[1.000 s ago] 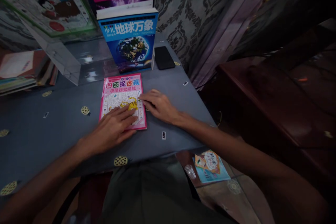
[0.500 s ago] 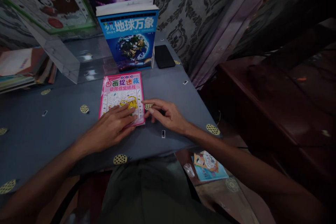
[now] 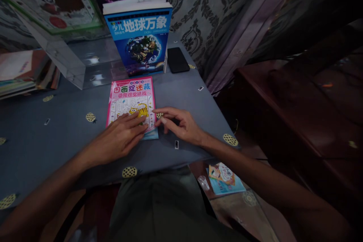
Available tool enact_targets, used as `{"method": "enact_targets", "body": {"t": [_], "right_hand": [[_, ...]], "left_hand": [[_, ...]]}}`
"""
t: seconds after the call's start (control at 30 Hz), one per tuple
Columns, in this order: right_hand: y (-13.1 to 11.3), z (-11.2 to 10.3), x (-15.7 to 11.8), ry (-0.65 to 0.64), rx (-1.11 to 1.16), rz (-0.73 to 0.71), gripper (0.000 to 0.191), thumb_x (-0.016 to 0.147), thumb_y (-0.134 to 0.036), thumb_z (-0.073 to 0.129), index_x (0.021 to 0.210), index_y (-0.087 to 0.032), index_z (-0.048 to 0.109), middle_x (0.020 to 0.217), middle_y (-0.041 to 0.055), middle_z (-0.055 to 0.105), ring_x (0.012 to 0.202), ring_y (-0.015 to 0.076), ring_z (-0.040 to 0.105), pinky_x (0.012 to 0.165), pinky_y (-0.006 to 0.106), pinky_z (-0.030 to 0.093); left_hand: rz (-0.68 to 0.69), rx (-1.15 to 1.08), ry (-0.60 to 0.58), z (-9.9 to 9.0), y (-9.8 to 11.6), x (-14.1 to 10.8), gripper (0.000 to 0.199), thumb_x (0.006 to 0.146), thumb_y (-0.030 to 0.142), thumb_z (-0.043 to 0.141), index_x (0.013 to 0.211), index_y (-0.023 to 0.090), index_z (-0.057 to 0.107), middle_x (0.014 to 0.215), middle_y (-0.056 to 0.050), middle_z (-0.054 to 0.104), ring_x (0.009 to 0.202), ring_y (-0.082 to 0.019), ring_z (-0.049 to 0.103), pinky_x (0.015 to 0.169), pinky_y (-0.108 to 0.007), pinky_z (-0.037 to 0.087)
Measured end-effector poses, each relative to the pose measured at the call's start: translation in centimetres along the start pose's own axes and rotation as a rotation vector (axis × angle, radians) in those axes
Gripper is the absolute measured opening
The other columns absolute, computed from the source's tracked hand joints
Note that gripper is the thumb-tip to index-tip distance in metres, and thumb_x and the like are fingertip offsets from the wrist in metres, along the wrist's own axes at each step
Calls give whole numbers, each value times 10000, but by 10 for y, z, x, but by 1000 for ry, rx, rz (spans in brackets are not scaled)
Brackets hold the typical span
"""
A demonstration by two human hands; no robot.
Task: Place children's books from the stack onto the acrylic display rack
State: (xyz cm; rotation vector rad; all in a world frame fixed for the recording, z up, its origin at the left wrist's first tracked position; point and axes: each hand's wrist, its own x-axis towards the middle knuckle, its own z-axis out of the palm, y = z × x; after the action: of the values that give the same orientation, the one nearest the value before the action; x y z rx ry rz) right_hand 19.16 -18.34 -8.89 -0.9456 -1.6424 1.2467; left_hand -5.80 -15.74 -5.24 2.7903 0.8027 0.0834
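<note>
Left palm flat on a thin pink-bordered paper book (image 3: 132, 100), right fingers at its edge.
The book lies at centre frame on a grey-blue patterned tablecloth (image 3: 68, 140); a light-blue strip (image 3: 152, 135) shows under its lower right corner. The left hand (image 3: 123, 132) covers its lower part, fingers extended and close together. The right hand (image 3: 180, 124) has its index fingertip at the book's right edge, thumb and index apart; whether they touch it, I cannot tell.
</note>
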Motion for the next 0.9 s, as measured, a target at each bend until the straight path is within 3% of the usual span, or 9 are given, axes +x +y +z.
{"method": "enact_targets", "body": {"t": [0.37, 0.57, 0.7, 0.8, 0.9], "right_hand": [[0, 2, -1, -44, -63, -80, 361, 1009, -324, 482, 1292, -180, 652, 879, 29, 745, 634, 85, 602, 604, 219, 500], [4, 5, -12, -140, -544, -361, 281, 1011, -228, 465, 1150, -160, 700, 796, 37, 722, 714, 142, 627, 726, 296, 502], [2, 9, -18, -165, -835, -567, 265, 1019, -180, 439, 1039, -139, 700, 697, 30, 665, 659, 155, 574, 667, 294, 459], [-1, 10, -20, -173, -923, -603, 265, 1023, -171, 416, 1047, -146, 679, 687, 21, 651, 666, 159, 562, 665, 299, 446], [-2, 9, -22, -168, -939, -590, 276, 1023, -194, 399, 980, -170, 670, 685, 17, 637, 688, 165, 562, 691, 307, 442]], "left_hand": [[8, -51, 38, 3, -1, -2, 363, 1036, 300, 424, 1312, 218, 645, 1451, -93, 603, 1438, -282, 461, 1190, -570, 375], [-18, -74, 38, 6, -2, -4, 355, 1015, 279, 463, 1313, 212, 644, 1464, -95, 593, 1448, -286, 446, 1198, -571, 358], [-34, -86, 34, 8, -3, -3, 333, 1006, 275, 486, 1282, 217, 662, 1463, -89, 595, 1440, -284, 457, 1187, -552, 377], [-31, -95, 45, 0, -1, 0, 324, 1002, 250, 474, 1253, 223, 678, 1415, -87, 636, 1375, -274, 532, 1154, -537, 421], [84, -199, 94, -24, 12, -6, 389, 996, 181, 411, 1292, 251, 654, 1386, -66, 658, 1273, -217, 616, 1097, -447, 495]]}}
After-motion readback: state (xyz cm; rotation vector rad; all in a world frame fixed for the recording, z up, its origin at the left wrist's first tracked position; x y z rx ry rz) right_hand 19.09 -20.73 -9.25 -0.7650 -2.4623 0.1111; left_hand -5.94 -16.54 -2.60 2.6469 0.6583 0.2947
